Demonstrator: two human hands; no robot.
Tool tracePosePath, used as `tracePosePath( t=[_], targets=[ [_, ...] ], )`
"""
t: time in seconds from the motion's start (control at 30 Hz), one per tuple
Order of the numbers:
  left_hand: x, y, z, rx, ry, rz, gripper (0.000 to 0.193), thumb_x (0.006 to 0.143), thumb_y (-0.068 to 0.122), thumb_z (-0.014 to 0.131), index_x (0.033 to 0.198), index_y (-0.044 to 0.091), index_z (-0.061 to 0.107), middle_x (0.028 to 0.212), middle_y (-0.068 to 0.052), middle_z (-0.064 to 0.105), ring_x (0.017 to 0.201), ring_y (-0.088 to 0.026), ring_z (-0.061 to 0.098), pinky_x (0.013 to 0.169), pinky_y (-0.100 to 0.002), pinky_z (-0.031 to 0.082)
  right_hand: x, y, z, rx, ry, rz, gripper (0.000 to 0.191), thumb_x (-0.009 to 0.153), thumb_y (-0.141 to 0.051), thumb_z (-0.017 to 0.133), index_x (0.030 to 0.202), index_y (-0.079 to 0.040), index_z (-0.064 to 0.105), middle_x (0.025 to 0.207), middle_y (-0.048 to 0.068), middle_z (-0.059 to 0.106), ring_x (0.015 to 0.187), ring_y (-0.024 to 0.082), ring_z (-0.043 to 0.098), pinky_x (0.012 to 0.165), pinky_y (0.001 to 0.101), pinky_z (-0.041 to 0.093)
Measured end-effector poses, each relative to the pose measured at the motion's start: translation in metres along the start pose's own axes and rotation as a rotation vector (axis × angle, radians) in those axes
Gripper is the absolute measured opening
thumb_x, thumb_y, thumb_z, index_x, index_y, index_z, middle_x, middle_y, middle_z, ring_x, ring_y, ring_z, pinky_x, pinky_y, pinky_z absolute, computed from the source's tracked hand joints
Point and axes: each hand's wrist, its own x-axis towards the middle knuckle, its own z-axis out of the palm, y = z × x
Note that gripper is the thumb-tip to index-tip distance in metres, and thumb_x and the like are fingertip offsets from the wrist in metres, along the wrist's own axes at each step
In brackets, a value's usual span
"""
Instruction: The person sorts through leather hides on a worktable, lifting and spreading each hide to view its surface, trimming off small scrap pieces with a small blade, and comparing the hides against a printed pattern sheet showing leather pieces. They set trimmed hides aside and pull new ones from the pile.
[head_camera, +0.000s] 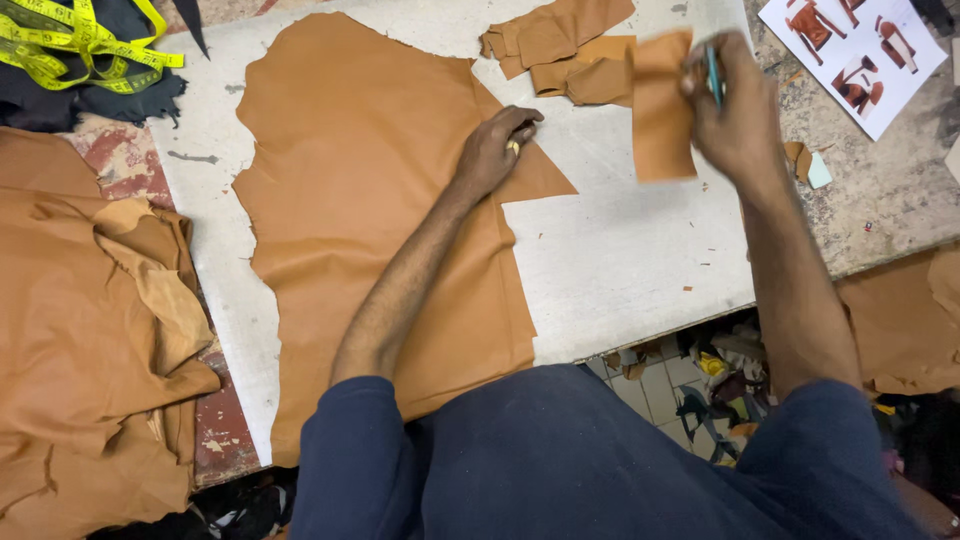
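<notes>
Both hands work over the white table (620, 260). My left hand (495, 150) lies flat, fingers loosely curled, pressing on the large tan leather hide (370, 210) spread across the table's left half. My right hand (735, 110), further right, is closed around a small rectangular tan leather piece (662, 110) lifted off the table, with a slim teal tool (714, 75) pinched in the same grip. Just left of it, at the far edge, lie tan leather scraps (555, 45). A yellow measuring tape (70, 40) lies far left.
</notes>
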Motion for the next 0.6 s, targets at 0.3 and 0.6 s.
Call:
tracePosePath(
  t=[0.3, 0.6],
  targets=[
    [0.059, -0.016, -0.076, 0.699, -0.164, 0.013, 0.07, 0.058, 0.039, 0.094, 0.114, 0.009, 0.067, 0.118, -0.01, 0.064, 0.117, -0.033, 0.054, 0.103, -0.051, 0.038, -0.106, -0.027, 0.103, 0.101, -0.571, 0.312, 0.045, 0.087, -0.014, 0.076, 0.128, -0.001, 0.065, 0.111, 0.015, 0.075, 0.054, 0.017, 0.067, 0.056, 0.0347, 0.058],
    [0.001, 0.07, -0.114, 0.355, -0.056, 0.278, 0.014, 0.102, 0.012, 0.074, 0.107, 0.007, 0.062, 0.098, -0.011, 0.066, 0.096, -0.03, 0.063, 0.082, -0.044, 0.051, -0.222, -0.042, 0.143, 0.684, -0.228, 0.413, 0.084, 0.084, -0.009, 0.079, 0.154, 0.0, 0.033, 0.15, 0.015, 0.051, 0.072, 0.011, 0.073, 0.065, 0.0258, 0.059]
  ],
)
